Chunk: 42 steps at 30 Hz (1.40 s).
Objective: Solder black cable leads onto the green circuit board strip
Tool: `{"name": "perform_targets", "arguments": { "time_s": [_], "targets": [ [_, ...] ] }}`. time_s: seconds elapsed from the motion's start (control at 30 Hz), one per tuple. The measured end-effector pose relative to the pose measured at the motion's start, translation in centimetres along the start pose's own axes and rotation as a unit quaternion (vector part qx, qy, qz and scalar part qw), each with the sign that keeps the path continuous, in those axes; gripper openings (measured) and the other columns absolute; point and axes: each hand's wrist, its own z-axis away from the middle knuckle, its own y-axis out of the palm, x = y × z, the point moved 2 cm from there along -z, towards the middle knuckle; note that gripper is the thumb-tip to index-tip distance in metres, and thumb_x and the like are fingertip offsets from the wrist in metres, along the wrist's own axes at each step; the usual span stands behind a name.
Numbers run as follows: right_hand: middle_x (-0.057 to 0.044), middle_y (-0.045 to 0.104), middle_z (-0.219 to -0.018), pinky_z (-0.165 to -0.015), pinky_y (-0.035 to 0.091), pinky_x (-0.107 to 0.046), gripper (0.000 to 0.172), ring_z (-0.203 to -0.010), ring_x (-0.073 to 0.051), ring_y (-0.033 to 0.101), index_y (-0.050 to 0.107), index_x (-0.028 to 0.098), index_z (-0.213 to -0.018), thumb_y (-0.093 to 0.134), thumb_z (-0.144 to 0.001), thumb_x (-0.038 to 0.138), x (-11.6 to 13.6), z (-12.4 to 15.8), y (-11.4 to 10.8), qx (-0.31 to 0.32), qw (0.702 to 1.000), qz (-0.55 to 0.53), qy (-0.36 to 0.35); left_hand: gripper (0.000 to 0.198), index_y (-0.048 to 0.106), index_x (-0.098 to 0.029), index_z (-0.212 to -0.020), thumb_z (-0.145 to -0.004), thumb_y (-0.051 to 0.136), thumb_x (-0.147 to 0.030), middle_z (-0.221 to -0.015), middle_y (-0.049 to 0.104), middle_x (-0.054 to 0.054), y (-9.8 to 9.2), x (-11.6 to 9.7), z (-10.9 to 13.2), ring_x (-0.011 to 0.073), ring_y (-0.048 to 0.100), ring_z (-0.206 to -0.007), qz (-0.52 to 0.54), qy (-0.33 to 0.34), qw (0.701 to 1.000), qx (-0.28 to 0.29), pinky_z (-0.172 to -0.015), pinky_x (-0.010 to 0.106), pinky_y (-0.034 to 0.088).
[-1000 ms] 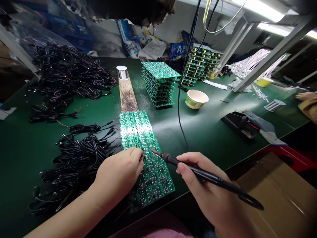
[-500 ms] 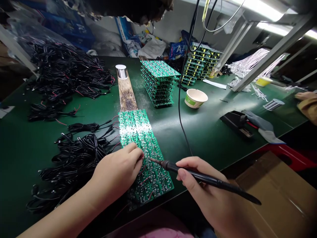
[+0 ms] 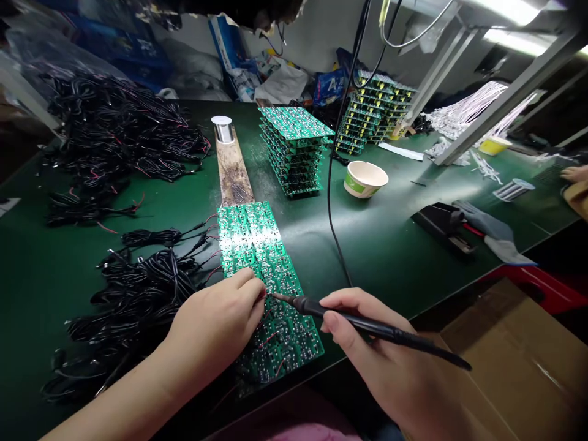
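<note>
2 hands (image 3: 214,331) (image 3: 367,349), 1 soldering iron (image 3: 356,324), 1 cup (image 3: 365,179), 2 PCB stacks (image 3: 294,147) (image 3: 367,116).

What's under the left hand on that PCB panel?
The left hand covers the edge of the green circuit board panel. Thin red wires show past its fingertips, black cables beside it. Anything beneath the palm is hidden.

The workbench (image 3: 390,257) is covered in dark green matting and lit by bright fluorescent tubes (image 3: 514,40) fixed to a grey metal frame (image 3: 505,104). Plastic sacks (image 3: 280,82) are heaped against a plain grey wall (image 3: 312,30), and a cardboard box (image 3: 514,361) is jammed in beside a red plastic item (image 3: 533,289), pretty cramped tbh.
</note>
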Motion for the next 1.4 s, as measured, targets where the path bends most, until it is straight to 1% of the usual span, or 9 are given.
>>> {"name": "perform_targets", "arguments": {
  "time_s": [0.13,0.33,0.43,0.63,0.7,0.77,0.9,1.17,1.4],
  "targets": [
    [0.007,0.08,-0.091,-0.079,0.062,-0.017,0.009,-0.08,-0.011,0.078,0.074,0.032,-0.102,0.066,-0.104,0.035,0.6,-0.3,-0.2,0.014,0.999,0.035,-0.032,0.03,0.067,-0.021,-0.098,-0.11,0.041,-0.029,-0.1,0.067,0.003,0.2,0.0,0.0,0.0215,0.068,-0.078,-0.003,0.005,1.0,-0.004,-0.063,0.037,0.044],
    [0.006,0.082,-0.094,-0.081,0.063,-0.018,0.01,-0.083,-0.012,0.079,0.075,0.031,-0.103,0.066,-0.103,0.035,0.8,-0.1,-0.2,0.017,0.998,0.047,-0.046,0.03,0.069,-0.021,-0.099,-0.11,0.042,-0.028,-0.1,0.067,0.004,0.3,0.2,0.2,0.022,0.068,-0.08,0.003,0.004,1.0,-0.006,-0.064,0.036,0.044],
    [0.005,0.082,-0.096,-0.079,0.063,-0.018,0.008,-0.084,-0.013,0.08,0.075,0.031,-0.104,0.068,-0.103,0.035,0.8,0.1,-0.2,0.0,0.996,0.055,-0.063,0.03,0.069,-0.021,-0.098,-0.11,0.042,-0.028,-0.1,0.068,0.005,0.2,0.2,0.2,0.0217,0.067,-0.08,0.001,0.007,1.0,-0.009,-0.064,0.035,0.044],
    [0.008,0.078,-0.086,-0.069,0.06,-0.012,0.008,-0.073,-0.009,0.076,0.073,0.033,-0.107,0.065,-0.106,0.031,0.7,0.3,-0.8,-0.059,0.996,-0.002,-0.06,0.032,0.069,-0.021,-0.102,-0.111,0.04,-0.03,-0.103,0.068,0.005,0.2,0.1,0.1,0.0231,0.07,-0.087,-0.001,-0.003,1.0,0.008,-0.068,0.036,0.047],
    [0.008,0.077,-0.085,-0.067,0.06,-0.013,0.008,-0.071,-0.009,0.075,0.073,0.033,-0.107,0.066,-0.105,0.031,0.7,0.4,-0.8,-0.055,0.997,-0.002,-0.062,0.032,0.069,-0.021,-0.102,-0.111,0.04,-0.03,-0.103,0.068,0.005,0.1,0.0,0.1,0.0234,0.071,-0.089,-0.002,-0.007,1.0,0.015,-0.07,0.037,0.048],
    [0.007,0.077,-0.084,-0.071,0.062,-0.015,0.007,-0.069,-0.01,0.074,0.073,0.032,-0.105,0.066,-0.105,0.031,0.7,0.5,-0.6,-0.057,0.996,0.004,-0.069,0.032,0.069,-0.021,-0.1,-0.111,0.04,-0.03,-0.102,0.068,0.004,0.0,-0.1,0.1,0.0233,0.071,-0.088,-0.008,-0.009,1.0,0.015,-0.07,0.037,0.048],
    [0.007,0.08,-0.091,-0.08,0.062,-0.016,0.006,-0.078,-0.011,0.077,0.073,0.031,-0.104,0.067,-0.104,0.033,0.5,0.5,0.0,-0.034,0.997,0.022,-0.064,0.03,0.068,-0.021,-0.098,-0.11,0.042,-0.029,-0.101,0.067,0.004,-0.1,-0.1,0.0,0.0234,0.07,-0.085,-0.012,-0.005,1.0,0.01,-0.068,0.038,0.048],
    [0.006,0.081,-0.095,-0.082,0.061,-0.016,0.009,-0.086,-0.011,0.077,0.073,0.029,-0.105,0.066,-0.105,0.035,0.2,0.4,0.3,0.015,0.999,0.01,-0.043,0.03,0.068,-0.021,-0.097,-0.111,0.042,-0.029,-0.101,0.067,0.004,0.3,0.3,0.2,0.023,0.07,-0.087,0.006,0.005,1.0,-0.001,-0.071,0.037,0.049],
    [0.005,0.081,-0.094,-0.081,0.063,-0.019,0.009,-0.083,-0.012,0.078,0.073,0.03,-0.104,0.065,-0.105,0.034,0.6,0.5,-0.2,-0.001,0.998,0.03,-0.059,0.03,0.068,-0.021,-0.097,-0.111,0.043,-0.029,-0.102,0.068,0.004,0.1,0.1,0.1,0.0224,0.069,-0.087,0.003,0.006,1.0,-0.001,-0.072,0.036,0.048]
  ]
}}
